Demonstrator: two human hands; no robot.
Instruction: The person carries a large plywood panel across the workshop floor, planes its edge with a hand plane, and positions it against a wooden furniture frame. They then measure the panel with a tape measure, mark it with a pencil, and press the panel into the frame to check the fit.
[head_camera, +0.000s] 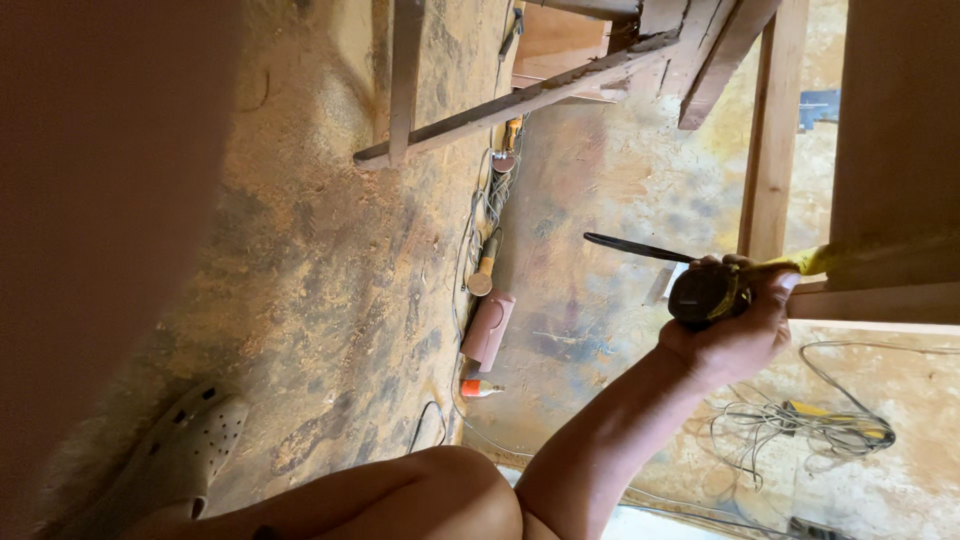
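At right of centre, one hand (735, 335) has its fingers wrapped around a black tape measure case (705, 293). Its yellow blade (805, 263) runs rightward along the wooden board (895, 150). The other hand is out of view; which hand grips is unclear.

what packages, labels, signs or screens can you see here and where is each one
No signs or screens show.
Pink box-like pack: on the dusty floor by the cables, rounded oblong, plain pink; whether it is packaging is unclear.
Small tube or bottle: just beyond the pink pack, orange cap, pale body.
Tape measure: in a hand, round dark case, yellow blade; any label is too small to tell.
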